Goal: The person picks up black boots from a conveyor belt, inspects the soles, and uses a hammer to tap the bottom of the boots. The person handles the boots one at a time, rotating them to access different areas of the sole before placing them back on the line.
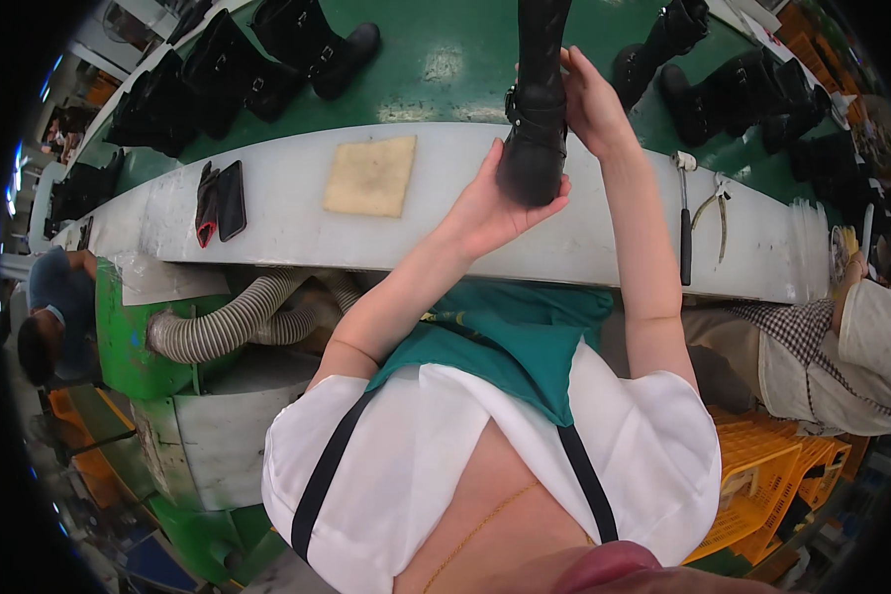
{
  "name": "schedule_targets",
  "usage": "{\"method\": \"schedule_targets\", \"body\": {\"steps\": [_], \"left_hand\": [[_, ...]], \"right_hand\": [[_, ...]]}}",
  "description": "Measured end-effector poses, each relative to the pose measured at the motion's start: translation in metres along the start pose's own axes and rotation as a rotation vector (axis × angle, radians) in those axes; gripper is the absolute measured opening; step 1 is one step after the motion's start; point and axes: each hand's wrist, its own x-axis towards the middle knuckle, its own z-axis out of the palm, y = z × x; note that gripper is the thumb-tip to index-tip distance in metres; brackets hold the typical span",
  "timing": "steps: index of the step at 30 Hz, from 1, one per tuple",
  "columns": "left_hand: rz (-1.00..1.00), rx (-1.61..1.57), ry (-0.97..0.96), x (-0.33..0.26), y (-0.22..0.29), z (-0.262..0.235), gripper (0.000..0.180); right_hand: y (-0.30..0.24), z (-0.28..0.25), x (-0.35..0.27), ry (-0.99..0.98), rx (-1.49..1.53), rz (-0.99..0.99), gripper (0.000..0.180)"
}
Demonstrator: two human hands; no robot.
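I hold a tall black boot point(537, 119) over the white edge of the work line point(287, 223). My left hand point(490, 203) cups the boot's toe from below. Against the heel and ankle, by the buckle strap, my right hand point(589, 99) grips the boot. The shaft of the boot runs up out of the top of the picture.
Several black boots point(267, 59) stand on the green belt point(436, 69), more at the right point(733, 94). A tan pad point(371, 176), a folded black piece point(220, 201), a hammer point(684, 223) and pliers point(715, 208) lie on the white ledge. A corrugated hose point(228, 322) is below. Other people work at left point(54, 317) and right point(841, 356).
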Motion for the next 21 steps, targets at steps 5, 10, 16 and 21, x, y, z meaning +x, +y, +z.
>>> {"method": "schedule_targets", "body": {"steps": [5,10,16,21], "left_hand": [[-0.041,0.218,0.107,-0.006,-0.008,0.011,0.060],[-0.012,1.373,0.262,-0.050,0.020,0.007,0.064],[0.845,2.205,0.373,-0.064,0.032,-0.026,0.075],[0.436,1.653,0.466,-0.081,0.026,-0.063,0.064]], "right_hand": [[0.008,0.013,-0.004,0.029,0.064,-0.091,0.044],[0.004,-0.014,0.002,-0.064,0.374,-0.004,0.036],[0.011,0.022,-0.029,-0.452,1.009,0.447,0.029],[0.046,-0.003,-0.001,-0.277,0.398,0.174,0.040]]}}
